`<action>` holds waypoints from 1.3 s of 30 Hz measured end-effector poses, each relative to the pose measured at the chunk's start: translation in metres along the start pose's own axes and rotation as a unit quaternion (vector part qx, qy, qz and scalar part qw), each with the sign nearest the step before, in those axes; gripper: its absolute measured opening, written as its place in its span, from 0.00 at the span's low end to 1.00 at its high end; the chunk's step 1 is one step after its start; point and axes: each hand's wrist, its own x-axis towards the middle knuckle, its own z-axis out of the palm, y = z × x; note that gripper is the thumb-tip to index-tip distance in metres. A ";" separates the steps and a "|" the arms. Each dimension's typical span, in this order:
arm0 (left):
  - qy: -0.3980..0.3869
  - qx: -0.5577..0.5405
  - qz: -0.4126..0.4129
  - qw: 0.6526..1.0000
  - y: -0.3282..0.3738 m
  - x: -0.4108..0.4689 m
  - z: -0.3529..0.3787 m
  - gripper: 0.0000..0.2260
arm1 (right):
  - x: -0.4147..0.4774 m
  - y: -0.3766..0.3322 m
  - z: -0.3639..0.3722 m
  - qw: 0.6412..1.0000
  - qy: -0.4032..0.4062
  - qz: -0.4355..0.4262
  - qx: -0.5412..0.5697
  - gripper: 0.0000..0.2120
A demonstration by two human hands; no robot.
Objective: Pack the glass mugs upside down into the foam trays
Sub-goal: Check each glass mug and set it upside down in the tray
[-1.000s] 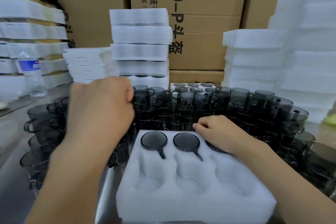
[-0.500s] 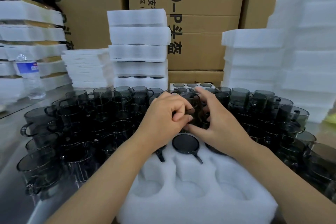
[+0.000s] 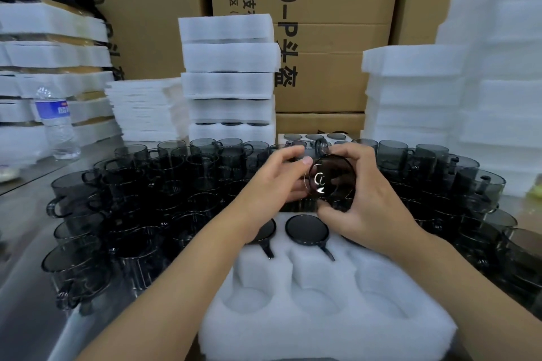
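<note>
In the head view, both hands held one mug in the air, above the far edge of the tray and in front of the crowd of loose mugs on the table. The right hand had it from the right: its fingers curled over the top and the thumb came up under the lower edge. The left hand gripped the mug's left side, thumb and forefinger bent against the edge.

The mug lay on its side. Its round base faced the camera, so its long axis ran away from the person, mouth toward the far side. Its handle stood up at the top, between the two hands.

Below and nearer, the tray's far row held two packed mugs, base up, their handles pointing toward the person. The far right pocket was hidden under the right wrist. The three near pockets were empty.

I judged that the next move turned on that axis. The mug would have to tip a quarter turn, mouth downward, and its handle would have to swing round toward the person to match the packed ones. An empty pocket lay below the hands and closer to the body. The right hand had the fuller hold and seemed better placed to carry the mug down.
</note>
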 end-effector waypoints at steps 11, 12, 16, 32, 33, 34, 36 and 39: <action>-0.029 -0.079 -0.037 0.996 0.001 -0.003 -0.006 0.14 | 0.002 -0.004 -0.004 0.995 -0.026 -0.039 -0.086 0.33; -0.032 -0.077 -0.036 0.996 0.001 -0.003 -0.006 0.14 | 0.002 -0.004 -0.005 0.995 -0.027 -0.036 -0.091 0.33; -0.042 -0.060 -0.036 0.997 0.000 -0.003 -0.005 0.13 | 0.003 -0.006 -0.005 0.995 -0.033 -0.014 -0.091 0.33; -0.019 -0.003 -0.045 0.999 0.010 -0.002 -0.026 0.07 | 0.006 -0.011 -0.014 0.977 -0.080 0.145 0.133 0.32; -0.037 -0.001 -0.056 0.998 0.012 -0.003 -0.030 0.06 | 0.006 -0.015 -0.016 0.978 -0.097 0.134 0.125 0.33; -0.064 0.001 -0.069 0.996 0.015 -0.005 -0.034 0.07 | 0.006 -0.021 -0.018 0.980 -0.116 0.121 0.112 0.33; -0.140 0.016 -0.097 0.985 0.023 -0.011 -0.046 0.11 | 0.005 -0.033 -0.022 0.981 -0.156 0.083 0.082 0.33; -0.233 0.054 -0.155 0.958 0.029 -0.018 -0.059 0.18 | 0.005 -0.053 -0.023 0.972 -0.230 0.029 0.043 0.31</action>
